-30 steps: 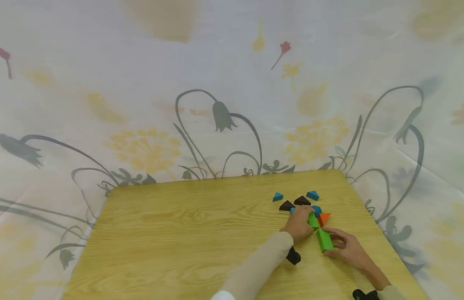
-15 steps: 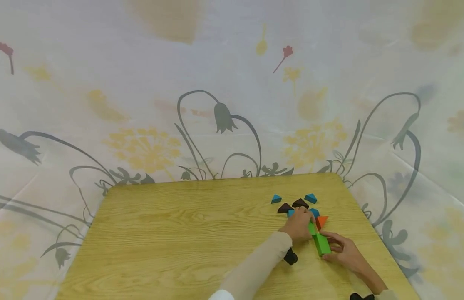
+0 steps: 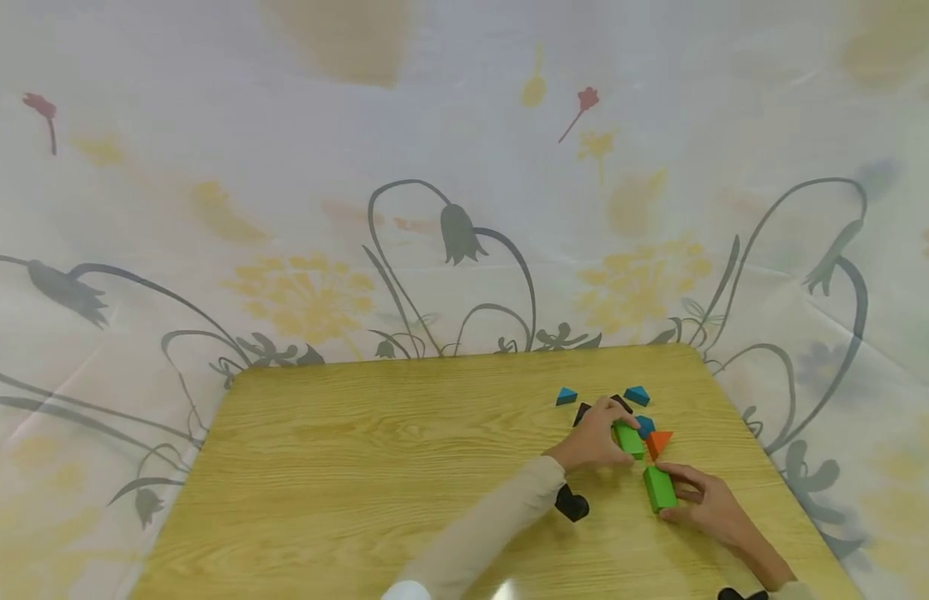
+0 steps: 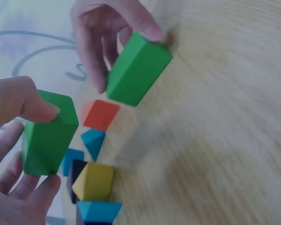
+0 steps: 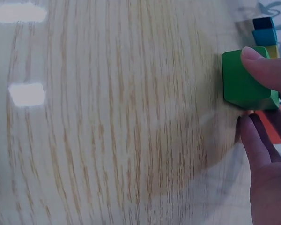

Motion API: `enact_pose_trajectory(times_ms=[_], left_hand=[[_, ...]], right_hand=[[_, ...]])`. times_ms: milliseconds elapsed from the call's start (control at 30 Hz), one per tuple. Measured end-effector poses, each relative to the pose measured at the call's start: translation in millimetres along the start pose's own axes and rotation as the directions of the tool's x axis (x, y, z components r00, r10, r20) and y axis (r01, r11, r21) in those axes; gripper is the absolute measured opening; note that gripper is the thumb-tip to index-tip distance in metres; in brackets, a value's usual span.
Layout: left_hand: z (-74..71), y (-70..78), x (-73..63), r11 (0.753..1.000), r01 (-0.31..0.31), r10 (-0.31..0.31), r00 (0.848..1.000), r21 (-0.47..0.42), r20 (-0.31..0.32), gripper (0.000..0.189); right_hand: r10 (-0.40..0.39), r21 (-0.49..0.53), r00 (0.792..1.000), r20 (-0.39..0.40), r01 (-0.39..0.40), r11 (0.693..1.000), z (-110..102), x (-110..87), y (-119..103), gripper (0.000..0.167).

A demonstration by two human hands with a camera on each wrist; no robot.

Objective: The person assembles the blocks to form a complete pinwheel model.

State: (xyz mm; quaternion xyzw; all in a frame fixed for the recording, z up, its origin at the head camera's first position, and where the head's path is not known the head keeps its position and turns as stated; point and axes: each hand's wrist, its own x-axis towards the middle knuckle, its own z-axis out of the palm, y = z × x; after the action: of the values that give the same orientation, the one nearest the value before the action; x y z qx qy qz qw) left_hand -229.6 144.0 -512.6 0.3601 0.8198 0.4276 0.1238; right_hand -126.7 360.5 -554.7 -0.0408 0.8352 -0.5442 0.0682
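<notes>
My left hand pinches a green block between thumb and fingers. In the left wrist view the thumb lies on the upper side of this block, with fingertips underneath. My right hand grips a second green block by its ends, nearer the body; a gap separates the two blocks. Just beyond them sit an orange triangular block and a blue block. A yellow block shows in the left wrist view, while the left hand hides it from the head view.
Dark blocks lie partly behind the left hand. Two blue triangular blocks, one on the left and one on the right, are farther back. The wooden table ends at a flower-patterned cloth backdrop.
The two green blocks, nearly end to end half a second ago, are now farther apart. My left hand has shifted, uncovering more of its block. The right hand keeps its grip.
</notes>
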Motion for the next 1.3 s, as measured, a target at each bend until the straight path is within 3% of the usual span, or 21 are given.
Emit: enact_pose_trajectory(times_ms=[200, 367, 533, 733, 1100, 1300], left_hand=[[-32.5, -8.0, -15.6, 0.998, 0.001, -0.002, 1.000, -0.060, -0.020, 0.041], [-50.0, -22.4, -31.3, 0.990, -0.003, -0.004, 0.999, -0.140, -0.051, 0.042], [-68.3, -43.7, -51.3, 0.981, -0.008, -0.012, 0.995, -0.193, -0.100, 0.042], [-88.9, -61.4, -75.7, 0.978, 0.003, -0.027, 0.993, -0.209, -0.111, 0.041], [-111.4, -86.0, -108.9, 0.963, 0.024, -0.065, 0.988, -0.267, -0.143, 0.039], [-119.6, -94.2, -128.1, 0.966, 0.059, -0.095, 0.987, -0.251, -0.132, 0.038]], right_hand=[[-0.075, -0.098, 0.997, -0.013, 0.073, 0.993, 3, 4.7, -3, 0.074], [-0.127, -0.160, 0.991, -0.044, 0.118, 0.980, 5, -1.1, -4, 0.070], [-0.102, -0.175, 0.994, -0.041, 0.094, 0.980, 9, -3.3, -6, 0.072], [-0.098, -0.228, 0.994, -0.047, 0.085, 0.970, 13, 0.1, -9, 0.073], [-0.032, -0.217, 0.999, -0.031, 0.024, 0.976, 14, 0.4, -12, 0.074], [-0.089, -0.237, 0.995, -0.051, 0.075, 0.969, 16, 0.3, -15, 0.072]])
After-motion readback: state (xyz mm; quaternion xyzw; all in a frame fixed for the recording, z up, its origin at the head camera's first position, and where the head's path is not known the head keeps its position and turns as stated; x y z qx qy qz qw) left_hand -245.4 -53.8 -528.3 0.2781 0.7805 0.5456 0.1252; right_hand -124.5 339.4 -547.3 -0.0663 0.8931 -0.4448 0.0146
